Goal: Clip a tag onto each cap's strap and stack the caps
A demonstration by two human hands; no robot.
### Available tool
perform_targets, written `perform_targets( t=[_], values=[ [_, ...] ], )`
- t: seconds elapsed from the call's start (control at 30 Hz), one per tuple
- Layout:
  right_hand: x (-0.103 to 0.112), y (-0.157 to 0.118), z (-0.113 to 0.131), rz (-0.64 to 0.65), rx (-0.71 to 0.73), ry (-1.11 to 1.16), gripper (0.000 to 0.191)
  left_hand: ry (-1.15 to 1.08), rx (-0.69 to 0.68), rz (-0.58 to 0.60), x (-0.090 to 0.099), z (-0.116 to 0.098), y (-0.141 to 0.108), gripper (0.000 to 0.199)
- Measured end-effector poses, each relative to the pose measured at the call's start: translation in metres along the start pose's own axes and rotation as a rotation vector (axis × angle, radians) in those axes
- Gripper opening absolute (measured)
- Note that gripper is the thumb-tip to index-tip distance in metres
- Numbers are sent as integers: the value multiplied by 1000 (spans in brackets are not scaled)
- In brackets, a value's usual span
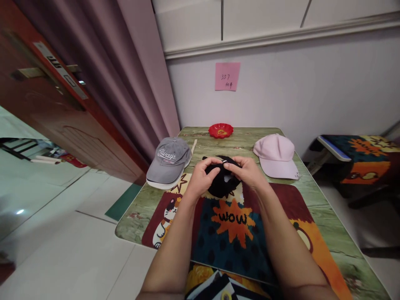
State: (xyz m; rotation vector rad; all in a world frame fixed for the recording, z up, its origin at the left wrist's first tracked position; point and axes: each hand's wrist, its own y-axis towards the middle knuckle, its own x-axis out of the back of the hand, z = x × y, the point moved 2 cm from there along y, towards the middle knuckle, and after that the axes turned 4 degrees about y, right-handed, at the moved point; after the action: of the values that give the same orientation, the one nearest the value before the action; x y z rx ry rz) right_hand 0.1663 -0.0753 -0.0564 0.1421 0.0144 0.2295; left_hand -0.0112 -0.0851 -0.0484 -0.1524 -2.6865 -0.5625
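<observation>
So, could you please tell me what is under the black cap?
The patterned mat lies under the black cap; its cream part shows just past the cap's lower edge. The area directly beneath is covered, so I cannot tell whether anything else is there.

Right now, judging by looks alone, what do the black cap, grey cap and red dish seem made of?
Black cap: probably cloth, matte; its dark surface shows little shine.
Grey cap: likely cotton-type cloth, matte; its panels look faded.
Red dish: perhaps plastic, glossy; highlights catch its wavy rim.
</observation>
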Motion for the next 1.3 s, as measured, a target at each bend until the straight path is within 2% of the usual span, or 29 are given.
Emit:
perform_targets(
  t=[0.2, 0.4, 0.5, 0.67, 0.77, 0.97, 1.07, 1.2, 1.3],
  values=[
    [-1, -1, 4, -39, 1, 46, 38, 463, -258, -178, -7, -17, -6, 20],
    [-1, -3, 9, -43, 46, 24, 41, 477, -328, -210, -15, -20, -11, 19],
    [4, -6, 13, -57, 59, 34, 43, 431, -266, -231, -11, -14, -11, 15],
    [14, -8, 18, -219, 63, 240, 40, 350, -108, -268, -2, -1, -10, 19],
    [13, -7, 16, -280, 75, 262, 41, 259, -59, -285, -2, 2, -9, 20],
    [1, -6, 13, -202, 94, -34, 41, 31, -49, -324, -4, 0, -8, 23],
    [-3, -6, 12, -103, 64, -121, 39, -102, 47, -274, -6, -2, -8, 28],
    [-7, -6, 13, -4, 50, -135, 37, -266, 145, -219, -10, -6, -7, 34],
    [-10, -6, 14, -22, 24, -29, 31, -325, 154, -220, -11, -8, -6, 35]
  ],
)
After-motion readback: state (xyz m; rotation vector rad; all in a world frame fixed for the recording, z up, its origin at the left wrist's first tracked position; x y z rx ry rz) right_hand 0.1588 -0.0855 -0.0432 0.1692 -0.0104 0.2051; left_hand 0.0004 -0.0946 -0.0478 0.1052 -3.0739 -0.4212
